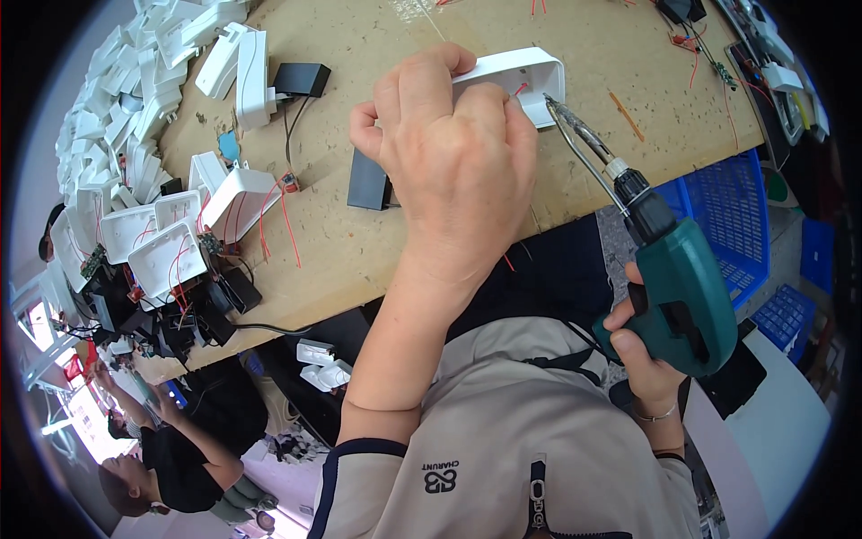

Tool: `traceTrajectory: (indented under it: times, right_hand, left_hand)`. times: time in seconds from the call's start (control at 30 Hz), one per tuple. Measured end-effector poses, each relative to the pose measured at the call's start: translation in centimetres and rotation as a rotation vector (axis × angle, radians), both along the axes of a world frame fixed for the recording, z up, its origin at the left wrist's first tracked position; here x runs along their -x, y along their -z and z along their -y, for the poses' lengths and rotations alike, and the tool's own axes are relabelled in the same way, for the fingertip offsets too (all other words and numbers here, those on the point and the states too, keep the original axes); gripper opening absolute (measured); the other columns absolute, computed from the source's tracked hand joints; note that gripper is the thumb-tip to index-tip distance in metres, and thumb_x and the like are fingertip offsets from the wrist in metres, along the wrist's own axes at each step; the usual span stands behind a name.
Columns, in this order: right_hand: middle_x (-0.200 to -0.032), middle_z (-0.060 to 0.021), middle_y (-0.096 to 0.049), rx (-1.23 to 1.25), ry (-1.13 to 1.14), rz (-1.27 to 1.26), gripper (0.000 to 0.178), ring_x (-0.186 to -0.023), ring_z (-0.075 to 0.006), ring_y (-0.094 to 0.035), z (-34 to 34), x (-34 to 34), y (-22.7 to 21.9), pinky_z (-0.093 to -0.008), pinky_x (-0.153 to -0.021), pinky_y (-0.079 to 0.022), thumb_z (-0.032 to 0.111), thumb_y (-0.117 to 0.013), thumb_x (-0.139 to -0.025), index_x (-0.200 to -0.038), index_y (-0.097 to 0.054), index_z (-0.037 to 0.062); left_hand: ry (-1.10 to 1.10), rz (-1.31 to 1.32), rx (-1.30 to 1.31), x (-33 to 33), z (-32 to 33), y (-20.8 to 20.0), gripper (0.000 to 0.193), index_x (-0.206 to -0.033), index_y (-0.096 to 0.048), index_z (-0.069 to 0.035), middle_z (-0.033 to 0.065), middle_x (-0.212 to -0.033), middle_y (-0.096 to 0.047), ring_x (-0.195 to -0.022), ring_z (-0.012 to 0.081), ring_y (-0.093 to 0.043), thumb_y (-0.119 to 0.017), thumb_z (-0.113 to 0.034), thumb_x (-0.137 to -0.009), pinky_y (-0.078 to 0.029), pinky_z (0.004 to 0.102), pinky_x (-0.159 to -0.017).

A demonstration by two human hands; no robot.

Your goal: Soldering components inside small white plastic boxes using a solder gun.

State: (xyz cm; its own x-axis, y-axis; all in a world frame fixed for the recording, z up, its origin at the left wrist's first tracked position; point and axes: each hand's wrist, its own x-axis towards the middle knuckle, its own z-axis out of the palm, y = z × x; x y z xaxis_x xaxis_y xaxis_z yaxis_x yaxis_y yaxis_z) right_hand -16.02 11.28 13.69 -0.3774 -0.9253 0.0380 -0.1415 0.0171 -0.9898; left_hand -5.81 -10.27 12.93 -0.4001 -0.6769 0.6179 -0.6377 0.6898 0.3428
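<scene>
The brown tabletop (332, 242) spreads across the far side, a heap of white plastic casings (126, 99) on its far left. To its right stands a blue plastic crate (727, 220). A green pistol-shaped soldering gun (696, 296) slants in from the near right, the right hand's (648, 364) grip wrapped around its handle. The left hand's (460, 157) grip grasps one open white casing (537, 74) over the tabletop; the gun's tip is at its right end, contact unclear. A black box (365, 180) lies just left of the left hand, and a thin red wire (521, 88) shows inside the casing
</scene>
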Motion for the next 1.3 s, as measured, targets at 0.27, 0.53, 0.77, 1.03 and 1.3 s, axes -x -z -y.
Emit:
traceTrajectory:
  times: [0.27, 0.53, 0.77, 1.03, 1.3]
  right_hand:
    - [-0.117, -0.0229, -0.051, -0.007, -0.066, -0.097, 0.062, -0.075, -0.0158, -0.059, 0.7, 0.5, 0.1, -0.0263, -0.065, -0.051, 0.001, -0.065, -0.073, -0.127, -0.036, -0.006]
    - [-0.115, -0.0202, -0.053, 0.057, 0.069, -0.133, 0.063, -0.075, -0.0142, -0.058, 0.2, 1.4, -1.4, -0.0255, -0.066, -0.048, 0.01, -0.068, -0.072, -0.126, -0.038, -0.0052]
    - [-0.118, -0.0188, -0.051, 0.231, 0.117, -0.421, 0.063, -0.082, -0.0159, -0.059, 8.1, 0.4, -3.0, -0.0252, -0.07, -0.049, -0.002, -0.066, -0.069, -0.125, -0.038, -0.004]
    - [-0.117, -0.0196, -0.052, 0.321, 0.032, -0.477, 0.059, -0.085, -0.0168, -0.06, 10.7, -0.7, -2.3, -0.0251, -0.071, -0.052, -0.01, -0.062, -0.069, -0.123, -0.039, -0.0046]
    - [-0.11, -0.0201, -0.055, 0.432, 0.051, -0.622, 0.053, -0.074, -0.0137, -0.059, 11.5, -0.3, -2.2, -0.0226, -0.064, -0.049, -0.008, -0.061, -0.069, -0.119, -0.041, -0.0069]
  left_hand:
    - [-0.01, -0.008, -0.036, 0.2, 0.2, -0.3, 0.006, -0.068, -0.065, -0.006, 0.0058, -0.093, -0.056, -0.088, 0.0213, -0.05, -0.065, -0.011, -0.066, -0.026, 0.0363, -0.083]
    - [0.325, -0.274, -0.286, -2.1, -1.0, -1.5, 0.01, -0.078, -0.063, 0.0, 0.0126, -0.095, -0.055, -0.085, 0.0208, -0.054, -0.068, -0.003, -0.07, -0.042, 0.0288, -0.071]
    - [0.466, -0.538, -0.551, -3.1, -2.8, -2.5, 0.01, -0.078, -0.06, 0.0, 0.0104, -0.09, -0.053, -0.074, 0.0154, -0.052, -0.066, 0.003, -0.071, -0.043, 0.0243, -0.06]
    - [0.51, -0.684, -0.793, -3.6, -3.6, -2.3, 0.007, -0.08, -0.061, 0.001, 0.009, -0.093, -0.052, -0.068, 0.0084, -0.049, -0.066, 0.001, -0.075, -0.042, 0.0209, -0.058]
    - [0.517, -0.656, -0.951, -3.8, -3.7, -2.6, 0.006, -0.083, -0.063, 0.002, 0.0085, -0.102, -0.05, -0.092, 0.0122, -0.048, -0.064, 0.002, -0.077, -0.039, 0.0225, -0.076]
